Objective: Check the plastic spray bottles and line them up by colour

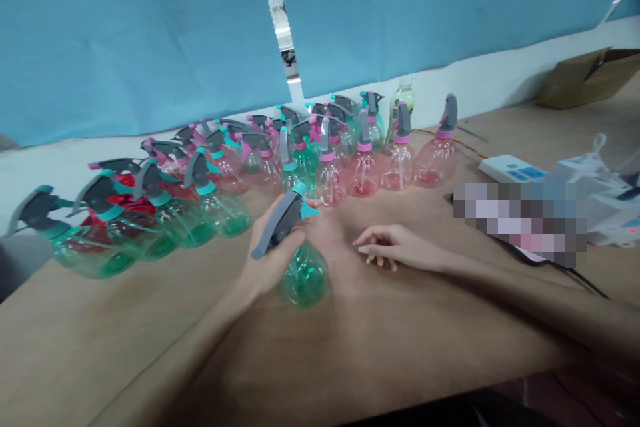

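The left hand (267, 272) has hold of a green spray bottle (306, 278) near the middle of the frame, its fingers closed around the neck just under the grey and teal spray head (281, 219), with the thumb across the near side. The right hand (397, 248) sits right of centre, near that bottle but apart from it; its fingers are loosely curled, part-way open, with nothing visible in them.

To handle the bottle well, a firm hold at the neck seems best, with the thumb clear of the trigger and the round body kept upright. The right hand looks well placed to steady the belly if the bottle tips. Whether its base touches the bench cannot be told.

The brown bench (415, 347) fills the lower frame. Green bottles (183, 223) stand at left, pink bottles (364, 177) across the upper middle, some overlapping closely, so a careless sleeve could knock them. A white unit with blue markings (513, 168) lies at right, and a cardboard box (590, 80) at upper right. Blue sheeting (200, 27) covers the wall behind.
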Demonstrator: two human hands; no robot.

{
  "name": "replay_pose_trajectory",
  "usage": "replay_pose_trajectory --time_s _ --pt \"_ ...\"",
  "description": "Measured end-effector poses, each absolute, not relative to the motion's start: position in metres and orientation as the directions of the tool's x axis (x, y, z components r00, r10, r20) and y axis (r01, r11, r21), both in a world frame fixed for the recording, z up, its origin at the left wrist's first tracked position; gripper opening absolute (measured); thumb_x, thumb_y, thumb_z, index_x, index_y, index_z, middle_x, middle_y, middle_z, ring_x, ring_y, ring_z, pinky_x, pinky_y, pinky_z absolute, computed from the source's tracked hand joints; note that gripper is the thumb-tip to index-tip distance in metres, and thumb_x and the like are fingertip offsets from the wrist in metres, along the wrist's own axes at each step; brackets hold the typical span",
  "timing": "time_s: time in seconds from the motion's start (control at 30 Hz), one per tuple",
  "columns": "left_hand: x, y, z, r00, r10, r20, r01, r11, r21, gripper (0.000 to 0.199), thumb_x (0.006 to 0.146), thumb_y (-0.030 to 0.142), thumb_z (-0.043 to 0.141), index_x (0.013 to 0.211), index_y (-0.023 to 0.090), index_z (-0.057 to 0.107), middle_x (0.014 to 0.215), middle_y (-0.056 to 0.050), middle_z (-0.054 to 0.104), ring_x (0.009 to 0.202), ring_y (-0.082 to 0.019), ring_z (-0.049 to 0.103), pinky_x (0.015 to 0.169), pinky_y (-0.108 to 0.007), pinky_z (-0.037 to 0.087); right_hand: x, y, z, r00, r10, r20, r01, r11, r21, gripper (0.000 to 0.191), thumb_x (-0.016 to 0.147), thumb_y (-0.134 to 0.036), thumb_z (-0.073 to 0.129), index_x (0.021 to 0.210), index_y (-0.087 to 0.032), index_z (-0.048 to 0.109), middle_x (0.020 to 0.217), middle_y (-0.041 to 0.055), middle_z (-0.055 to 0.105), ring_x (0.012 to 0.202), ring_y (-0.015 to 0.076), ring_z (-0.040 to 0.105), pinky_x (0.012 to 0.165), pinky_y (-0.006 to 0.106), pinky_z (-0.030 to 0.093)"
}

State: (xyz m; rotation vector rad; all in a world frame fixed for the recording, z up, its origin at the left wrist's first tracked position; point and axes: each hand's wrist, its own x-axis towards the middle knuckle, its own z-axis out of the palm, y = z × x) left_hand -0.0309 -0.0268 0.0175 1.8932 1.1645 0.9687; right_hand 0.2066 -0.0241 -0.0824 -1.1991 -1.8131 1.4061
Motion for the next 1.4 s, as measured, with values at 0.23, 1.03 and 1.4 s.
replay_pose_trajectory --time_s 0.23,1.03,1.4 --pt "-0.028 -0.021 0.011 0.287 0.944 0.165 0.408 -0.276 0.87 0.048 0.073 0.027 0.047 0.121 0.026 0.056 0.111 -0.002 0.067 0.1 -0.023 0.064 0.087 -0.037 0.053 0.213 -0.02 -0.089 -0.401 0.853 0.335 0.599 0.521 -0.609 0.026 0.088 -0.041 0.054 0.104 -0.024 0.064 0.108 0.0079 0.065 0.101 0.0234 0.058 0.09 0.041 0.046" --pt "-0.032 -0.017 0.002 0.316 0.902 0.294 0.265 -0.381 0.886 0.022 0.073 0.018 0.052 0.092 0.022 0.064 0.093 -0.002 0.066 0.085 -0.02 0.063 0.083 -0.035 0.049 0.215 -0.019 -0.107 -0.495 0.817 0.297 0.732 0.576 -0.365 0.063 0.088 -0.058 0.044 0.139 -0.02 0.043 0.148 0.0086 0.034 0.137 0.0258 0.03 0.112 0.049 0.027" --pt "-0.026 -0.022 0.007 0.239 0.944 0.228 0.214 -0.28 0.936 0.037 0.07 0.023 0.058 0.106 0.02 0.059 0.097 -0.005 0.069 0.089 -0.025 0.068 0.084 -0.04 0.053 0.214 -0.02 -0.104 -0.501 0.826 0.259 0.752 0.564 -0.343 0.063 0.09 -0.057 0.041 0.138 -0.016 0.044 0.148 0.0113 0.034 0.137 0.0243 0.029 0.113 0.047 0.026"
